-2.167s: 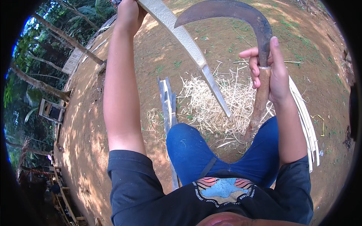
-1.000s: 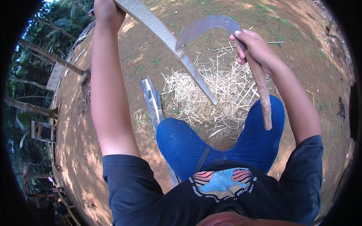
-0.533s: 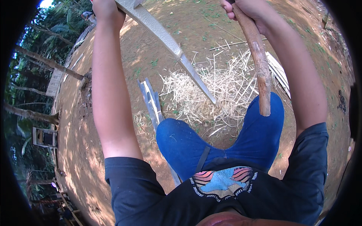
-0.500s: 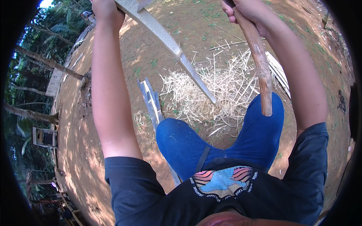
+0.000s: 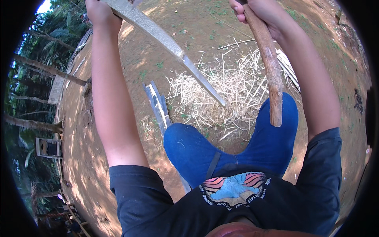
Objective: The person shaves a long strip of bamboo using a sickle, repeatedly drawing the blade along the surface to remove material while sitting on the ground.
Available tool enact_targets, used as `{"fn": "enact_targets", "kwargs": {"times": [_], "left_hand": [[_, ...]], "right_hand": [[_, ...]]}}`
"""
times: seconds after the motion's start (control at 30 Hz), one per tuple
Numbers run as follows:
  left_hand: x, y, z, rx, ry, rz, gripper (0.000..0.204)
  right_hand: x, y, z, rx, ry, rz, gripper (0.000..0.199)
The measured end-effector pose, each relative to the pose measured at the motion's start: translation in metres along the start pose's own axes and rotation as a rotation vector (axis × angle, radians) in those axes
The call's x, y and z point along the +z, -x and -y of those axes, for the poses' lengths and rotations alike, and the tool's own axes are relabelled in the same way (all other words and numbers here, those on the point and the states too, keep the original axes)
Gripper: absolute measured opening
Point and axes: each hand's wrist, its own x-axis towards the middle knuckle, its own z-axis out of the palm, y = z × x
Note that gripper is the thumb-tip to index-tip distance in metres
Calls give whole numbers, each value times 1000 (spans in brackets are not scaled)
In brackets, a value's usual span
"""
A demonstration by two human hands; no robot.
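At the upper left edge, my left hand is closed around a long pale strip, rough on its face, with a smooth tapered end. The strip slants down over the ground to the middle of the view; its other end is cut off. My right hand, partly cut off at the top, grips a thick brown wooden stick, perhaps a tool's handle. The stick's lower end hangs over my right knee. What lies beyond its upper end is out of view.
A heap of pale shavings lies on the earth before my knees. Dark-and-pale split slats lie by my left knee, and pale strips lie beyond my right. Tree trunks and a small wooden frame stand at the far left.
My left hand has shifted slightly left and up with the pale strip. The stick in my right hand has moved a little left, its lower end slightly lower.
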Motion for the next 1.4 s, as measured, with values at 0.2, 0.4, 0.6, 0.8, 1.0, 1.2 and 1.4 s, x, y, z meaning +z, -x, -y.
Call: {"fn": "enact_targets", "kwargs": {"times": [0.2, 0.4, 0.6, 0.8, 1.0, 1.2, 1.4], "left_hand": [[16, 3, 5, -7, 65, 18, 26], [-5, -3, 6, 58, -53, -33, 30], [-34, -23, 10, -45, 155, 62, 33], [5, -3, 8, 2, 10, -5, 34], [3, -2, 0, -27, -28, 29, 35], [12, 1, 0, 5, -179, 8, 38], [18, 7, -1, -29, -46, 37, 48]], "right_hand": [[3, -19, 0, 46, -57, 61, 23], [-8, 5, -53, 112, 124, 91, 32], [7, -6, 1, -8, -128, 84, 23], [0, 4, -66, 94, 22, 39, 32], [11, 19, -35, -42, -41, 8, 33], [13, -2, -26, 28, -104, 19, 28], [-4, 20, -78, 158, 42, 49, 32]]}}
